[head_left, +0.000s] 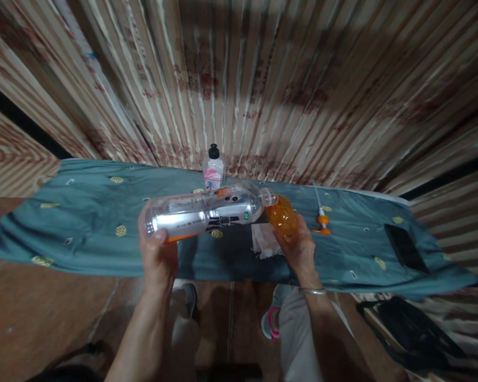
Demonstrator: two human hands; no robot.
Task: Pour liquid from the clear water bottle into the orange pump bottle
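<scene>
My left hand (158,254) is closed around the base of a clear plastic bottle (207,209) with a silver and orange label. The bottle lies nearly level, its neck pointing right and slightly up. An orange translucent bottle (282,217) is in my right hand (300,249), tilted toward the left. The two mouths meet or overlap; whether liquid passes between them I cannot tell. To the right, a pump top (323,220) with an orange head and a pale tube lies on the cloth. Under the orange bottle is a folded white tissue (265,240).
A clear bottle with a black cap (214,167) stands behind the held bottle. A black phone (405,248) lies at the right of the table, which a green cloth (95,223) covers. Striped curtains (239,95) hang behind. A black bag (414,329) is at lower right.
</scene>
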